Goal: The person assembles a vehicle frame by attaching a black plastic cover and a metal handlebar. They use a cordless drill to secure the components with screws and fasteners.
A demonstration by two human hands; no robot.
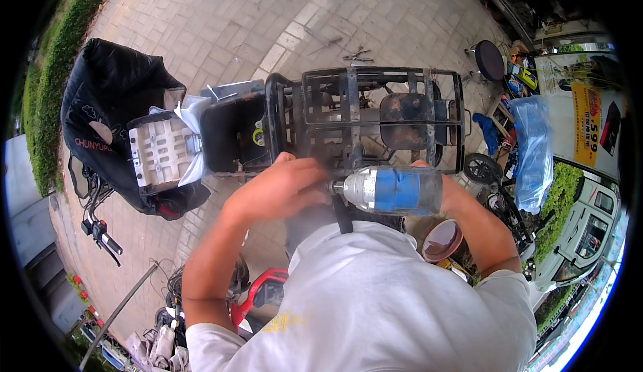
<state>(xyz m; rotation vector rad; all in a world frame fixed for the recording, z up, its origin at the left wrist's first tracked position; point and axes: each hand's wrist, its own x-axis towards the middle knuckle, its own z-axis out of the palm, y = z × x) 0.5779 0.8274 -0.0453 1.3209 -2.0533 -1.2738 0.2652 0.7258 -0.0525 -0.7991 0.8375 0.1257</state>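
Observation:
My right hand (450, 191) is wrapped round the rear of a power drill or impact wrench (396, 191) with a silver nose and blue body, partly hidden behind it. The tool lies level, its nose pointing left. Close to that nose is my left hand (295, 181), its fingers bent and smeared by motion, so what they hold, if anything, is hidden. Both hands are at the near side of a black metal rack (351, 104), worn and rusty, on a stripped electric scooter. Left of the rack sits the open black storage bucket (231, 131) with a yellow-green round item inside.
A white slotted plastic part (164, 149) and a black padded cover (114, 104) are on the scooter's front. Loose tools (358, 55) lie on the paving beyond. At right are a round stool (490, 60), blue plastic sheeting (532, 151) and a brown basin (443, 240).

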